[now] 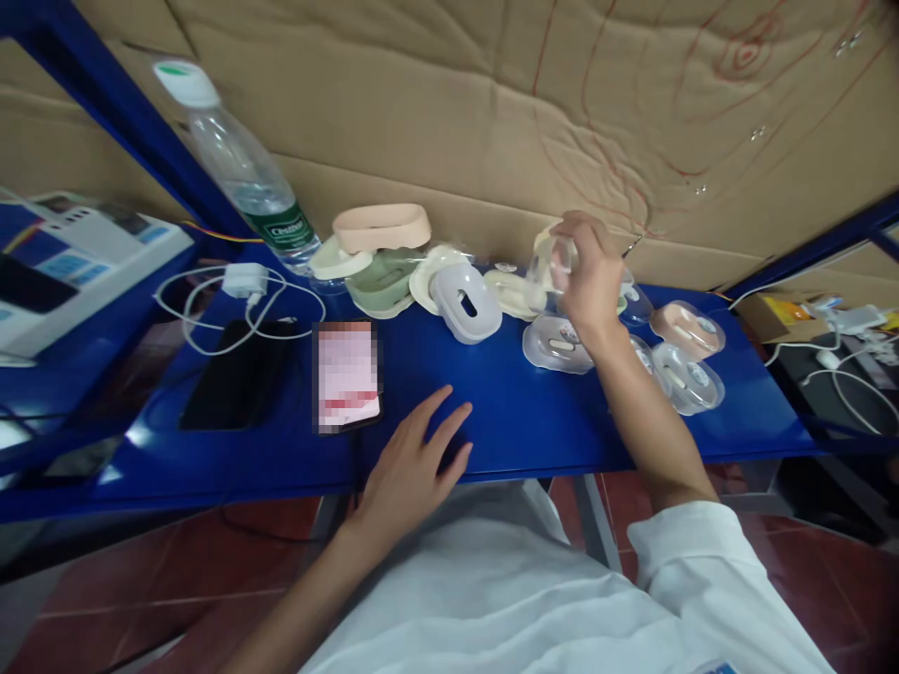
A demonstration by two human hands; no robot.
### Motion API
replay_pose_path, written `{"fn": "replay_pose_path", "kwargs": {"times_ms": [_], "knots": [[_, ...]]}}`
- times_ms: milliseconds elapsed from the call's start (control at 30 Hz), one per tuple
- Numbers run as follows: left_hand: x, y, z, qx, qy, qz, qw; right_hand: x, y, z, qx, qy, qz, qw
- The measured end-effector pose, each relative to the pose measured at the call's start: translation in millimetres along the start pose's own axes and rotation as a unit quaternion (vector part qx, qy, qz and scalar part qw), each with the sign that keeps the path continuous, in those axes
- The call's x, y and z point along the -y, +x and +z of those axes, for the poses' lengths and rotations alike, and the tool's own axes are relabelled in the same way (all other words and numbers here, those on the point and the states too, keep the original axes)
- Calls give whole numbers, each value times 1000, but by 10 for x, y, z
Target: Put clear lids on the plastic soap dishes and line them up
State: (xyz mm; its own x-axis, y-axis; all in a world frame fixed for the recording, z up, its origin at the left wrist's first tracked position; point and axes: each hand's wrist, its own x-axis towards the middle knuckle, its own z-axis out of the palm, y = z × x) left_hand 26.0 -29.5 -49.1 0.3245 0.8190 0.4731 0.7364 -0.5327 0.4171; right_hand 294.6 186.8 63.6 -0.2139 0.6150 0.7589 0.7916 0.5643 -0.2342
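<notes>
My left hand [421, 449] is at the front edge of the blue table, fingers spread, holding nothing. My right hand [590, 267] is raised near the back of the table, its fingers closed around a see-through plastic box [542, 271] with cream and pink tones; the fingers hide part of it. Just below that hand lies a clear oval box [554, 346] with a pale insert, like a soap box. To its left are a whitish oval soap-box part with a slot [467, 304], cream lids [428, 278], a green tray [383, 281] and a peach oval frame [383, 227].
More boxes, clear [688, 379] and peach [686, 329], lie to the right of my right forearm. A phone with a blurred screen [347, 374], a dark phone [235, 379], a charger with white cable [245, 279] and a water bottle [245, 178] stand left. Cardboard [421, 103] backs the table.
</notes>
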Motion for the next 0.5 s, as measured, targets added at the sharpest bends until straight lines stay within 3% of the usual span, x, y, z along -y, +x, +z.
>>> {"fn": "replay_pose_path", "kwargs": {"times_ms": [133, 267, 367, 500], "knots": [[0, -15, 4, -53, -72, -6, 996, 503, -359, -164, -28, 44, -66, 996], [33, -33, 43, -91, -95, 26, 991, 1023, -808, -296, -5, 119, -100, 988], [55, -30, 54, -95, -69, 50, 992, 1248, -1097, -379, 7, 181, -60, 982], [43, 8, 22, -25, -19, 66, 997, 1239, -1371, -382, 23, 239, 56, 969]]}}
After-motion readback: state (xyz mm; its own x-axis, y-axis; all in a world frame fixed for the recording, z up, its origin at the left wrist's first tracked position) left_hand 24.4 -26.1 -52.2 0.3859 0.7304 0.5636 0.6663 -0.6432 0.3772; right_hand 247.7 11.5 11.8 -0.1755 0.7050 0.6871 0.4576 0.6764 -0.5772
